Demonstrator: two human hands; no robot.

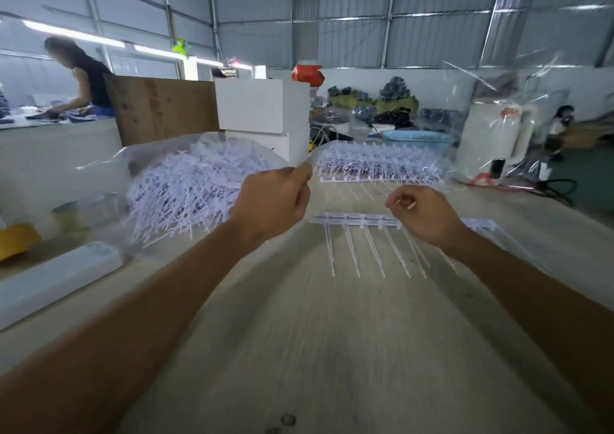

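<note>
Fingers of left hand [270,201] pinch bag edge [309,165]; right hand [423,216] pinches thin pin [410,205] above strip [352,218].

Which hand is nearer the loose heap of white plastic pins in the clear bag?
Left. The left hand hangs just right of the heap, by its edge; the right hand is farther right, above the flat white pin strip.

Bare hands and bare forearms, seen from the wearer's own head

The left hand [270,197] and the right hand [423,216] are uncovered. Both wrists and both forearms are bare all the way to the lower corners of the view, where the wide lens makes them look broad.
</note>
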